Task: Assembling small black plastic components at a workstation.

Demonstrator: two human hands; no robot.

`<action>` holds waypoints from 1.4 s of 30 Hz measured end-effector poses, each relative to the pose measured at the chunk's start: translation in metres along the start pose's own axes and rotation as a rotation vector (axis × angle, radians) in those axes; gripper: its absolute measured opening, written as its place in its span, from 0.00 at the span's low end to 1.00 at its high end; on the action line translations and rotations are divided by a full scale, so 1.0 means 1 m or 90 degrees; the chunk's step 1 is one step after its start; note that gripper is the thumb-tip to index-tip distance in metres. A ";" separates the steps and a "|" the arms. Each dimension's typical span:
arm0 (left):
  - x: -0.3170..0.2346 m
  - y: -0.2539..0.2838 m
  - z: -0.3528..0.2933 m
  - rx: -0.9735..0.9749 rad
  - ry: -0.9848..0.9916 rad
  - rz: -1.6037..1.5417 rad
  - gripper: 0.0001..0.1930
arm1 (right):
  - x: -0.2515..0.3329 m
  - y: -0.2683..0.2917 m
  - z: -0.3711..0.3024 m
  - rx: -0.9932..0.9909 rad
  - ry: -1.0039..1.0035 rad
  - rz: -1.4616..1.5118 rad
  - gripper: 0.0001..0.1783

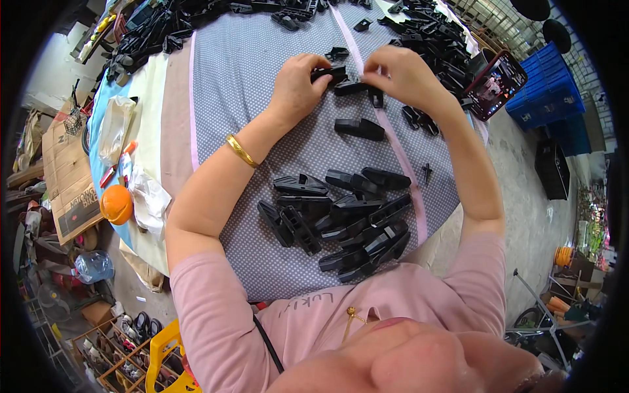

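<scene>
My left hand (299, 86) is closed around a long black plastic part (337, 74), thumb and fingers on its near end. Just to the right, my right hand (405, 73) has its fingertips pinched together. They are beside another black plastic piece (350, 88), and what they hold, if anything, is too small to make out. A small black piece (375, 98) lies below those fingertips. Nearer to me a single long black part (360, 129) rests on the dotted grey cloth (242, 85). A loose group of similar black parts (303, 228) is close to my body.
Heaps of black pieces (154, 29) line the far left, with more black parts (432, 39) at the far right. A phone (496, 85) stands upright at the right edge near blue crates (545, 88). An orange (116, 204) and plastic bags (147, 200) are at left.
</scene>
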State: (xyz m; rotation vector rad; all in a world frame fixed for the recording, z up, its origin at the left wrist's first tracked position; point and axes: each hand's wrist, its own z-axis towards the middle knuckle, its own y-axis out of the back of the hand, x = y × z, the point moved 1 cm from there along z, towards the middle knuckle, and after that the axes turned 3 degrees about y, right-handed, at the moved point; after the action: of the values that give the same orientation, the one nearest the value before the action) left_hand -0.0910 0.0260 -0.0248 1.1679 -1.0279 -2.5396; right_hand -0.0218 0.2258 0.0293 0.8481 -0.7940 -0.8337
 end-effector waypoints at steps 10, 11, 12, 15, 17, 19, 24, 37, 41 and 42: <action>-0.005 0.000 -0.005 -0.119 0.056 0.056 0.07 | 0.007 -0.016 -0.031 0.023 -0.067 -0.097 0.08; -0.007 0.001 -0.005 -0.118 0.056 0.057 0.07 | 0.005 -0.019 -0.031 0.021 -0.068 -0.095 0.08; -0.009 0.003 -0.005 -0.131 0.049 0.008 0.06 | 0.004 -0.020 -0.031 -0.017 -0.037 -0.091 0.07; -0.029 0.007 -0.009 -0.157 -0.018 -0.081 0.06 | 0.001 -0.011 -0.030 -0.080 -0.032 -0.027 0.07; -0.037 0.007 -0.012 -0.157 -0.202 -0.042 0.06 | -0.003 -0.003 -0.031 -0.092 -0.128 0.135 0.09; -0.044 0.000 -0.016 -0.053 -0.264 -0.038 0.06 | -0.008 0.003 -0.030 -0.108 -0.168 0.195 0.10; -0.037 -0.005 -0.018 0.172 -0.282 -0.077 0.07 | -0.014 0.000 -0.028 -0.018 -0.191 0.389 0.13; -0.053 0.012 -0.016 0.164 0.085 0.096 0.13 | 0.017 -0.017 -0.038 0.038 -0.014 -0.010 0.15; -0.037 0.016 -0.008 0.257 0.363 -0.247 0.16 | 0.011 -0.013 -0.035 0.009 -0.065 0.076 0.15; -0.033 0.016 -0.007 0.266 0.320 -0.218 0.17 | 0.011 -0.014 -0.034 0.009 -0.063 0.077 0.15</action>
State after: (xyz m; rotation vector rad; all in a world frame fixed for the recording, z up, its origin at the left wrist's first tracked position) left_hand -0.0655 0.0236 0.0021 2.1191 -1.3367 -2.0935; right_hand 0.0080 0.2211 0.0052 0.7671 -0.9307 -0.7679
